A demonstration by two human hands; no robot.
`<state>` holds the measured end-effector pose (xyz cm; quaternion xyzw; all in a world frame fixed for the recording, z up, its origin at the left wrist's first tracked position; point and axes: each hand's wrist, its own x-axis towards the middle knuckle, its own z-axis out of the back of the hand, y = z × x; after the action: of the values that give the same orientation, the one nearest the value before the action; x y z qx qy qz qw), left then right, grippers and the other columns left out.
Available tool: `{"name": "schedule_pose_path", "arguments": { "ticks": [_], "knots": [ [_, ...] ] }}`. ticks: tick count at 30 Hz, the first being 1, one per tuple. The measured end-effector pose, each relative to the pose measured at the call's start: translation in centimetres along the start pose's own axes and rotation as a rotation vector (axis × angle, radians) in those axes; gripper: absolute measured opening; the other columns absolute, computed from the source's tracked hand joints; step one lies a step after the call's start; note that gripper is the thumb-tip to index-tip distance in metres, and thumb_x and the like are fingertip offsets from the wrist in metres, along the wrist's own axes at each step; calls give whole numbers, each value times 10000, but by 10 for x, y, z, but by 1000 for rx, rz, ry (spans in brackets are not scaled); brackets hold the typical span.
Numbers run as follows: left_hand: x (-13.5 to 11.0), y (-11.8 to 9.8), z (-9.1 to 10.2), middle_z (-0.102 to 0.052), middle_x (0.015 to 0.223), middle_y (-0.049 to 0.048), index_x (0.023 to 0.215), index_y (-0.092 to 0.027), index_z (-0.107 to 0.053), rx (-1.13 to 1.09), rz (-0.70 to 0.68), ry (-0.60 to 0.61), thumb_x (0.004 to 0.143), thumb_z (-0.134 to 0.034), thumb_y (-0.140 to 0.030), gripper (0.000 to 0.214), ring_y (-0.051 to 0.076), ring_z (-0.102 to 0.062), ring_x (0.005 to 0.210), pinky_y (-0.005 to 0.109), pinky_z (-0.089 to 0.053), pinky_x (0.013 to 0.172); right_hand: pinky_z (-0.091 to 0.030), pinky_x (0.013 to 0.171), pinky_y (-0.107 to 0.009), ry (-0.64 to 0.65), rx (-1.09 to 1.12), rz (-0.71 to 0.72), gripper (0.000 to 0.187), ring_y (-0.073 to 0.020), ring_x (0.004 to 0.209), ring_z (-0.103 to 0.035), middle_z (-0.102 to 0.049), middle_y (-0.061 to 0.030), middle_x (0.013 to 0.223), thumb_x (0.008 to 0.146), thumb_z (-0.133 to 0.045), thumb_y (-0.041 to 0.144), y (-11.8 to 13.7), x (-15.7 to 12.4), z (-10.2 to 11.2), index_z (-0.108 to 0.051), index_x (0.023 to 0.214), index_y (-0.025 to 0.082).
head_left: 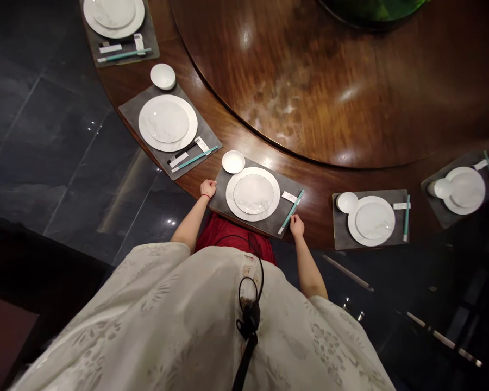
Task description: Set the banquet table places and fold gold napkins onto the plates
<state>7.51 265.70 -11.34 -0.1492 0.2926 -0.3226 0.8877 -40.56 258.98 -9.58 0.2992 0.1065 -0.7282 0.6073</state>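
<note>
A grey placemat (215,205) lies in front of me at the edge of the round wooden table. My left hand (208,188) is closed at its left edge, and my right hand (297,225) pinches its right edge. On the mat rests a white plate (230,198) with a smaller marbled plate (253,194) on top. A small white bowl (233,162) sits at the mat's upper left corner. Along the right side, close to my right hand, lie turquoise chopsticks (291,212) with their upper part on a white rest (290,197).
A large wooden turntable (293,81) fills the table's middle and carries a green centrepiece (375,11). Further placemats with plates flank mine: one (130,111) to the left, another (340,233) to the right. A black cable (250,315) hangs over my shirt.
</note>
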Motion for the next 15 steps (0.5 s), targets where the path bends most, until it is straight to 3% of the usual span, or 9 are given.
{"name": "schedule_pose_path", "arguments": {
  "ticks": [15],
  "knots": [
    [21, 19, 16, -719, 866, 116, 838, -122, -722, 66, -36, 118, 843, -535, -376, 317, 260, -658, 903, 306, -470, 857, -290, 669, -251, -99, 128, 12, 298, -178, 746, -487, -667, -65, 889, 998, -423, 355, 12, -2, -16, -670, 953, 196]
  ]
}}
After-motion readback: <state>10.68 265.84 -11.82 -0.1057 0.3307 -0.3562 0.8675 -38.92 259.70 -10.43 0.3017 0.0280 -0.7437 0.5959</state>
